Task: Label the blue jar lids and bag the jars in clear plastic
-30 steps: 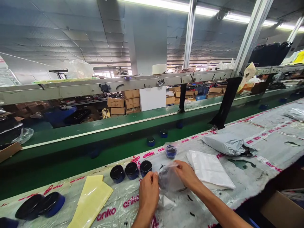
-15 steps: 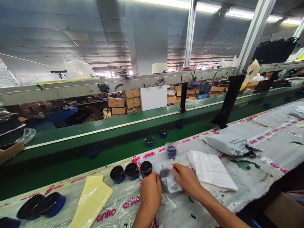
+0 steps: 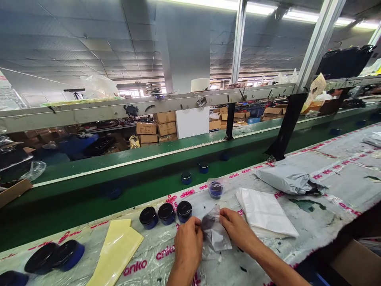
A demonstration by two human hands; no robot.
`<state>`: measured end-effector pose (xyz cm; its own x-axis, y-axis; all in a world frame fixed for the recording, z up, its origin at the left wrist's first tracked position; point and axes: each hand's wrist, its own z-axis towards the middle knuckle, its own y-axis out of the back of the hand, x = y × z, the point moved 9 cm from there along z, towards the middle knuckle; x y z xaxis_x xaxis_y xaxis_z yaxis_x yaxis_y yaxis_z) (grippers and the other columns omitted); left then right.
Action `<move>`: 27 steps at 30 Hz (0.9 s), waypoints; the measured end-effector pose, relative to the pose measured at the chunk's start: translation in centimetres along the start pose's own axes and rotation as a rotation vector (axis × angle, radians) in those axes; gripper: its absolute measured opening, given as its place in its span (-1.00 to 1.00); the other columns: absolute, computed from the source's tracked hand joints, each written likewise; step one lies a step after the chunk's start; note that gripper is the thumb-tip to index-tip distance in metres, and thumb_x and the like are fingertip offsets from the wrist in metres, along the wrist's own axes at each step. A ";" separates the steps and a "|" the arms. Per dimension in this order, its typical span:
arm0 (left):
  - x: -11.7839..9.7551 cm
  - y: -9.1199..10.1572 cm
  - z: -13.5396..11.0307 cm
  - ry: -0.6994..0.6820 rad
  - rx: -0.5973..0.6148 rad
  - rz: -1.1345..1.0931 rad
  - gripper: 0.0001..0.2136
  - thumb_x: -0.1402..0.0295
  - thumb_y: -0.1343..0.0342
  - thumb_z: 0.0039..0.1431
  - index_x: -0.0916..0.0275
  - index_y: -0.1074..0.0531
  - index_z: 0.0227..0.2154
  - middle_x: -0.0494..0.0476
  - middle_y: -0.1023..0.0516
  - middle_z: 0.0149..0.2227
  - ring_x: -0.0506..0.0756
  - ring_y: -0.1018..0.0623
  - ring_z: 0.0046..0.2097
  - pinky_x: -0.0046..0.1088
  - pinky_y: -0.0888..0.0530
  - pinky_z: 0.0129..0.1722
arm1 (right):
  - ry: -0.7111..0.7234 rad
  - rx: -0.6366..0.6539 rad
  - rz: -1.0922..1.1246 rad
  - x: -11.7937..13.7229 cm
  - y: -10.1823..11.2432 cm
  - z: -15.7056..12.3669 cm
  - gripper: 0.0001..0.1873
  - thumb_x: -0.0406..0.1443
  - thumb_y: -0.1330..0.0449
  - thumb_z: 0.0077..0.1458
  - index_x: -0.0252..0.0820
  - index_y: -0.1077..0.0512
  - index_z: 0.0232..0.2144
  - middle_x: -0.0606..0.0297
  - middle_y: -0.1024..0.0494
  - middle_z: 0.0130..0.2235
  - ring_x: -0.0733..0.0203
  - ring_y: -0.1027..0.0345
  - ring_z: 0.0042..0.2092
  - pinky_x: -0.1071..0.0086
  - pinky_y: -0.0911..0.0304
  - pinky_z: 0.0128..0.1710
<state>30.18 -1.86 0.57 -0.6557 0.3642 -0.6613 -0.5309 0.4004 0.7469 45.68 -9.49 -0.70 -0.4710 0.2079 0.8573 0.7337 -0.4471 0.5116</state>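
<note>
My left hand (image 3: pixel 187 244) and my right hand (image 3: pixel 236 226) both pinch a small clear plastic bag (image 3: pixel 214 234) with a dark jar inside, held just above the table. Three blue jars with black lids (image 3: pixel 166 213) stand in a row just beyond my left hand. Another jar in a clear bag (image 3: pixel 215 188) lies past my right hand. A stack of flat white bags (image 3: pixel 264 211) lies to the right of my right hand.
Yellow sheets (image 3: pixel 117 250) and two larger black-lidded jars (image 3: pixel 55 256) lie at the left. A grey mailer bag (image 3: pixel 288 179) lies at the right. A green conveyor belt (image 3: pixel 133 174) carrying several blue jars runs beyond the table's plastic-covered top (image 3: pixel 336 174). Cardboard boxes stand behind.
The bag with the jar has been drawn closer between my hands and turned upright; both hands shifted slightly toward each other.
</note>
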 end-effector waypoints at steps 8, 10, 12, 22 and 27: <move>0.7 -0.8 0.4 0.010 -0.025 -0.158 -0.83 0.51 -0.01 0.18 0.23 -0.51 -0.32 0.15 -0.65 -0.35 0.14 -0.59 -0.28 -0.44 -0.30 -0.31 | -0.065 -0.044 0.221 -0.7 0.0 -0.2 -0.70 -0.10 -0.07 -0.02 -0.14 -0.51 -0.45 0.22 -0.60 -0.41 0.03 -0.45 -0.30 0.32 -0.27 -0.31; 0.9 -0.9 0.6 0.014 -0.027 -0.245 -0.85 0.49 0.00 0.18 0.23 -0.48 -0.33 0.11 -0.63 -0.38 0.10 -0.57 -0.32 -0.47 -0.31 -0.34 | -0.090 -0.071 0.271 -0.8 0.1 -0.2 -0.69 -0.08 -0.13 -0.03 -0.16 -0.52 -0.45 0.22 -0.61 -0.40 0.03 -0.45 -0.30 0.32 -0.28 -0.31; 1.2 -1.1 0.8 0.024 -0.033 -0.322 -0.89 0.44 -0.03 0.16 0.22 -0.46 -0.36 0.05 -0.59 -0.42 0.07 -0.54 -0.36 -0.49 -0.30 -0.37 | -0.119 -0.095 0.323 -1.0 0.1 -0.1 -0.66 -0.05 -0.16 -0.03 -0.18 -0.54 -0.43 0.22 -0.61 -0.40 0.03 -0.46 -0.30 0.32 -0.29 -0.31; 2.2 -2.9 1.7 0.066 -0.037 -0.566 -0.77 0.16 -0.16 0.08 0.21 -0.39 -0.52 -0.06 -0.40 -0.57 0.03 -0.39 -0.48 -0.49 -0.23 -0.44 | -0.187 -0.262 0.434 -2.8 -0.2 0.0 -0.59 0.01 -0.20 -0.03 -0.23 -0.55 -0.40 0.22 -0.59 -0.45 0.07 -0.43 -0.38 0.34 -0.26 -0.42; 1.7 -2.7 1.0 0.023 -0.016 -0.613 -0.71 0.10 -0.26 0.00 0.23 -0.41 -0.51 0.03 -0.48 -0.47 0.09 -0.46 -0.35 -0.44 -0.32 -0.30 | -0.175 -0.313 0.449 -3.4 0.1 -0.3 -0.66 -0.04 -0.28 -0.08 -0.21 -0.54 -0.40 0.21 -0.60 -0.43 0.05 -0.44 -0.36 0.33 -0.29 -0.41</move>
<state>31.00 -1.47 -2.65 -0.2399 0.0534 -0.9693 -0.8231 0.5183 0.2322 47.23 -10.52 -3.56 -0.0392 0.0669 0.9970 0.6504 -0.7557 0.0763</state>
